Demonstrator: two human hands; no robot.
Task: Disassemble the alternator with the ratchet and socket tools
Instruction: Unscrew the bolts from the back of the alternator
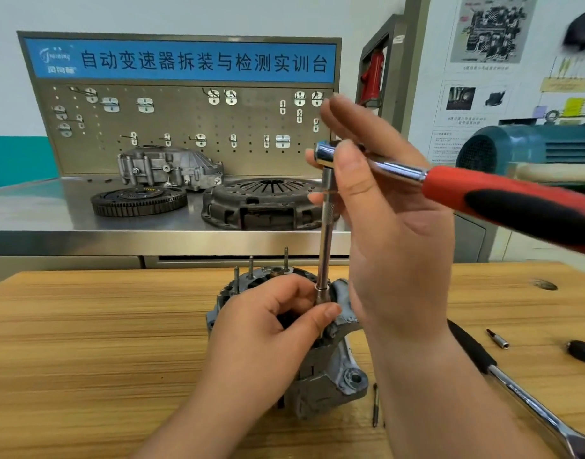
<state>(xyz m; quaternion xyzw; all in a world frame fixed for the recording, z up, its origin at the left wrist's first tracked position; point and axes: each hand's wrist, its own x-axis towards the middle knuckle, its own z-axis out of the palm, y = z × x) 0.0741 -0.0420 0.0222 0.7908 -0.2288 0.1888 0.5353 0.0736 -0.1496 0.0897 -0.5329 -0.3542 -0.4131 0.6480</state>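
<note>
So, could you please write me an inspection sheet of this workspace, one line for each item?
Surface: wooden table, plain grain.
Job's things: alternator stands on the table, studs pointing up from its top; ratchet with red and black handle sits on an extension bar that runs down into the alternator.
Clutter: chrome tool with black grip, screwdriver bit, loose bolt, black object cut by the right edge.
Grippers: left hand pinches the extension bar's lower end; right hand holds the ratchet head between thumb and fingers.
Cables: nothing seen.
Surroundings: steel bench with pegboard, flywheel, clutch cover, cast housing; teal motor, wall posters.
</note>
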